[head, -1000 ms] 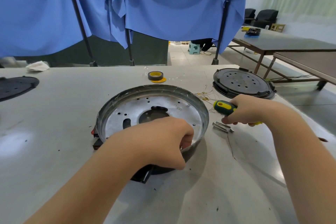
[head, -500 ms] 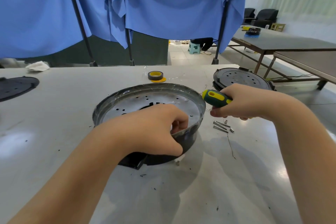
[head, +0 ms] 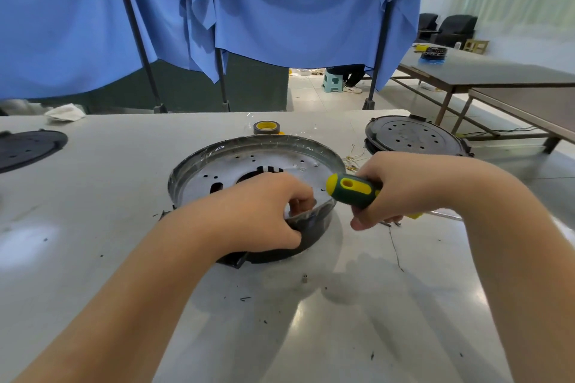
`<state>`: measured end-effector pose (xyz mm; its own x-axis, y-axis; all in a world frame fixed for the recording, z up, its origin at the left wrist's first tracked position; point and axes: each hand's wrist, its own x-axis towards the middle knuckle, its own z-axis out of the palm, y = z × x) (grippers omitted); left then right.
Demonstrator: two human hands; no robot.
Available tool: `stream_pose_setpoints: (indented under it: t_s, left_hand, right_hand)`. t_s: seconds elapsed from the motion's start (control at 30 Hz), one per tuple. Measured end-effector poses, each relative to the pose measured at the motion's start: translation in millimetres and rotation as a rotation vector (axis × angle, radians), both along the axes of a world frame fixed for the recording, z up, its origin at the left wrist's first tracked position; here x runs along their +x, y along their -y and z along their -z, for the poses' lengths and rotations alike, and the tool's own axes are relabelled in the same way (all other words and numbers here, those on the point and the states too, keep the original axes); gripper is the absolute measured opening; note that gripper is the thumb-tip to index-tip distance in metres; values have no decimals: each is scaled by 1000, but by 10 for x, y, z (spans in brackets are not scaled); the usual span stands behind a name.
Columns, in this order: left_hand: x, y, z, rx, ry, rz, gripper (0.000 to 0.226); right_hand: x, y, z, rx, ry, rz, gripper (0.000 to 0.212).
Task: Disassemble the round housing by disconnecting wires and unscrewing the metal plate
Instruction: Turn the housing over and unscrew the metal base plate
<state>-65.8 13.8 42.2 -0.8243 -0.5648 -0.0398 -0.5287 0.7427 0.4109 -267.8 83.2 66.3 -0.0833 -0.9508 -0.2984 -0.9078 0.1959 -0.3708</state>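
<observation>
Head view: one round housing sits near the middle of the pale surface, its near side lifted, with one perforated metal plate lying inside it. The left hand grips the near rim, fingers curled inside and thumb outside on the dark wall. The right hand is closed around one green-and-yellow screwdriver, held just beside the housing's right edge with the butt of the handle pointing left; its tip is hidden. Two dark round covers lie apart: one behind the right hand, one at the far left. One tape roll stands behind the housing. Thin wires lie between housing and right cover. One small screw rests on the near surface.
</observation>
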Motion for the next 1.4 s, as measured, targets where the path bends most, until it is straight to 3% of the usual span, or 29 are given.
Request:
stream_pose_setpoints:
  t_s: [0.4,0.5,0.87,1.2,1.4]
  left_hand:
    - [166,270,0,57,13,-115,15]
    - [211,322,-38,42,4,-132,13]
    - [156,292,9,45,15,-129,14]
    - [63,206,83,-13,64,-114,17]
    - [34,170,100,-20,56,-106,12]
  right_hand:
    - [766,12,189,58,-255,-226,21]
    - [860,31,254,46,-295,-257,31]
    - [987,45,392,92,-340,-290,24]
    - [396,88,209,133,-309,-26,16]
    - [-214,46,185,55,-218,212,12]
